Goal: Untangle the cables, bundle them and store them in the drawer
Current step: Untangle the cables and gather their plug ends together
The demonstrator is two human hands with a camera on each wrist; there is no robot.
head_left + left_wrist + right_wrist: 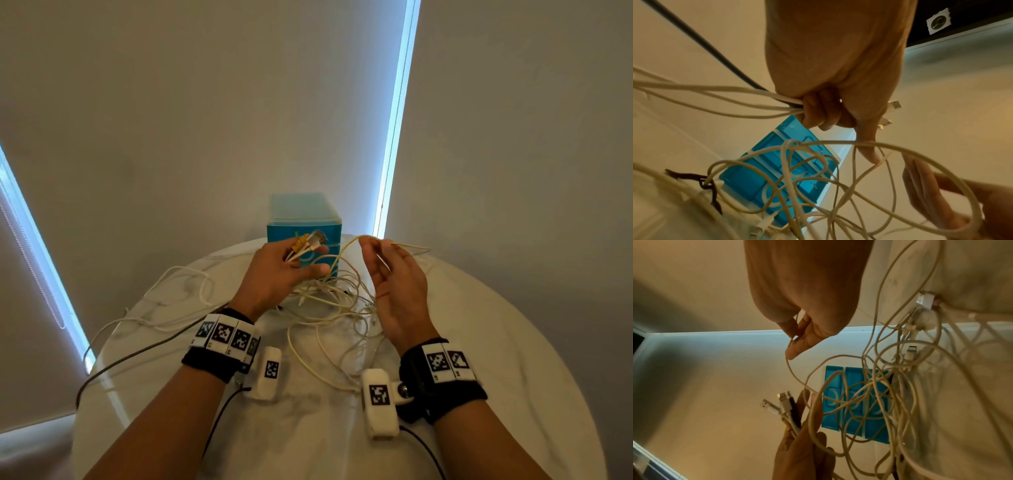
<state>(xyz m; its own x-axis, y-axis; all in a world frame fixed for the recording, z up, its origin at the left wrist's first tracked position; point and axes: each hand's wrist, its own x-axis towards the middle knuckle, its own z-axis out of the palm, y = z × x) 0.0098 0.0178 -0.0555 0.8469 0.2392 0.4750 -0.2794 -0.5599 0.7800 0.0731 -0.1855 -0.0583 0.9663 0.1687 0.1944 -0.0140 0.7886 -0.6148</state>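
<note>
A tangle of white cables (pixel 335 301) lies on the round white table (pixel 496 342) in front of a blue drawer unit (pixel 303 219). My left hand (pixel 284 270) is raised over the tangle and grips several cable ends, their plugs (pixel 308 241) sticking up past the fingers. In the left wrist view the curled fingers (pixel 818 113) clamp white cables and one dark cable (pixel 705 43). My right hand (pixel 394 274) pinches a single thin white cable (pixel 789 363) between thumb and fingertips (pixel 795 345), lifting it out of the tangle. All the drawer fronts (pixel 853 399) look closed.
White cables (pixel 171 298) and the dark cable (pixel 137 356) trail left across the table toward its edge. The wall and window blinds stand close behind the drawer unit. A wrist camera (pixel 378 401) hangs under each forearm above the table's near part.
</note>
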